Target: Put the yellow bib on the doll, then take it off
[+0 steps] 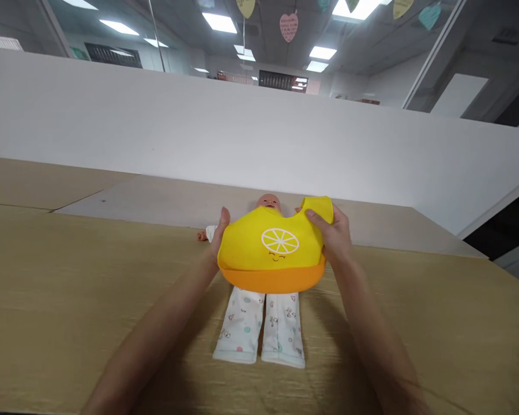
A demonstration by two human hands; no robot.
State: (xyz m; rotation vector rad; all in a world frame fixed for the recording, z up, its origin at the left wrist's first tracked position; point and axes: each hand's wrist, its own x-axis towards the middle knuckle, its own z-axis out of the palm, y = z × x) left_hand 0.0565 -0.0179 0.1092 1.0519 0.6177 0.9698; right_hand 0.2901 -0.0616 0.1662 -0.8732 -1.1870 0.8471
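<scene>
A yellow baby bib (pixel 246 239) with a white citrus slice, a small smiling face and an orange bottom pocket is held up over a doll. My right hand (pixel 338 233) pinches its neck strap at the upper right, thumb in front. At the left edge, my left hand (pixel 219 233) supports the bib with its thumb pointing up; its other fingers are hidden behind. The doll (pixel 269 200) lies face up, its head beyond the bib and one small hand out to the left. White patterned trousers (pixel 244 325) show below the pocket. The bib covers the doll's middle.
Everything lies on a wood-coloured tabletop (pixel 69 300), with a paler grey strip (pixel 164 199) along its back. A white low wall (pixel 225 132) rises behind, topped by glass panes with paper hearts (pixel 289 27) hanging there. A dark opening lies at the right.
</scene>
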